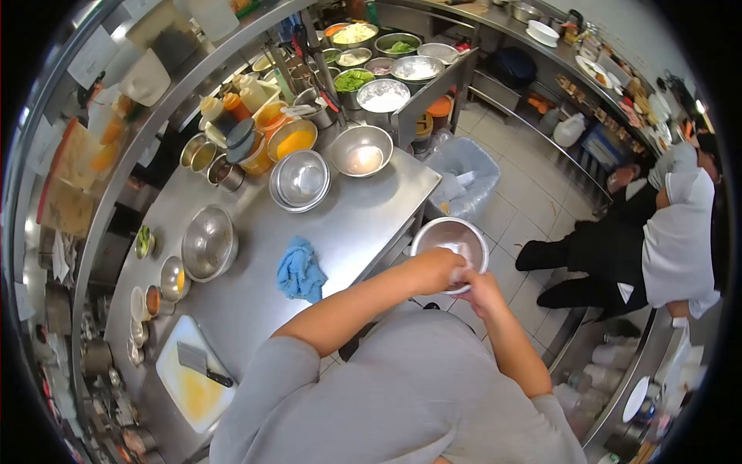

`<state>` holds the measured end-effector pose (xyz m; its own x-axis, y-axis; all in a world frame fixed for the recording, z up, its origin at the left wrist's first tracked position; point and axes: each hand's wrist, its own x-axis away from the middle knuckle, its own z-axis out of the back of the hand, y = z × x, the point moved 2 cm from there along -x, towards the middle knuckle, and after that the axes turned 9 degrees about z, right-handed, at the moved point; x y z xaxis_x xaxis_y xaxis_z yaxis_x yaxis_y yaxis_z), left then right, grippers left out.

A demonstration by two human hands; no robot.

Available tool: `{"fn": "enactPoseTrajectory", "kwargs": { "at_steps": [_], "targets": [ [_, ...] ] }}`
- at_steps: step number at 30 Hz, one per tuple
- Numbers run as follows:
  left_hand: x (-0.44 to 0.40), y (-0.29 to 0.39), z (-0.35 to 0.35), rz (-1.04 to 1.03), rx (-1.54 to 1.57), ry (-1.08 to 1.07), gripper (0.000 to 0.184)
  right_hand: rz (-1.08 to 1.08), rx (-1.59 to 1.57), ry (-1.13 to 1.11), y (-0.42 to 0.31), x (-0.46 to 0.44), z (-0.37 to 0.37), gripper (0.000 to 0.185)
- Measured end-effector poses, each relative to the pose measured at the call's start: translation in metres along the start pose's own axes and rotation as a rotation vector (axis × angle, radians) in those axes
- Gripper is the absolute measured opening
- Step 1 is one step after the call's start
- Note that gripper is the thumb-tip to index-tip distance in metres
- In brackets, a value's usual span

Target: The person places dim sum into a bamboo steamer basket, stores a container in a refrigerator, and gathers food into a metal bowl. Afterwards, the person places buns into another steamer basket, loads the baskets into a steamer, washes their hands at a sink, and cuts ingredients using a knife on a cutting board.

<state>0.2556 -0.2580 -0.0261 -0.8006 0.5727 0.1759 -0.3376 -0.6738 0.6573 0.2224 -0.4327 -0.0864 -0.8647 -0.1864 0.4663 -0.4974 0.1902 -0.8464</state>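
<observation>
A round bowl (419, 240) with a pale rim is held in front of my body, out past the table's edge. My left hand (437, 271) is closed over its near side, its fingertips reaching inside and hidden from me. Something whitish (464, 251) shows in the bowl beside those fingers; I cannot make out what it is. Close against the left hand, my right hand (481, 291) grips the bowl's near right rim. A blue cloth (300, 271) lies crumpled on the steel table (348, 224), left of my hands.
Beyond the bowl stands a bin with a clear liner (483, 174). Stacked metal bowls (301, 182) and another metal bowl (362, 151) sit at the table's back. A cleaver (197, 359) rests on a cutting board (182, 394) at left. Another person (618, 247) is at right.
</observation>
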Motion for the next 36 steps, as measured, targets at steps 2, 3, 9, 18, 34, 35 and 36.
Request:
{"fn": "enactPoseTrajectory", "kwargs": {
  "at_steps": [2, 3, 9, 18, 34, 35, 36],
  "targets": [
    [-0.027, 0.023, 0.006, -0.117, 0.048, 0.092, 0.031, 0.033, -0.001, 0.056, -0.012, -0.006, 0.04, 0.038],
    [-0.04, 0.01, 0.011, -0.118, 0.059, 0.272, 0.034, 0.039, -0.018, 0.105, -0.021, -0.006, 0.06, 0.037],
    [0.005, -0.181, 0.122, 0.812, -0.49, 0.919, 0.061, 0.12, -0.152, 0.225, -0.07, -0.036, 0.141, 0.037],
    [0.038, -0.251, 0.152, 1.775, -0.606, 0.697, 0.079, -0.057, -0.052, 0.24, -0.123, -0.187, 0.239, 0.044],
    [-0.483, -0.111, 0.284, 0.525, -0.193, 1.21, 0.065, 0.149, 0.026, 0.231, -0.311, -0.536, 0.39, 0.051],
    [-0.501, -0.116, 0.285, 0.524, -0.134, 1.17, 0.061, 0.082, -0.05, 0.288, -0.309, -0.563, 0.407, 0.053],
    [-0.515, -0.124, 0.287, 0.557, -0.149, 1.198, 0.061, 0.076, -0.037, 0.245, -0.312, -0.588, 0.417, 0.053]
  ]
}}
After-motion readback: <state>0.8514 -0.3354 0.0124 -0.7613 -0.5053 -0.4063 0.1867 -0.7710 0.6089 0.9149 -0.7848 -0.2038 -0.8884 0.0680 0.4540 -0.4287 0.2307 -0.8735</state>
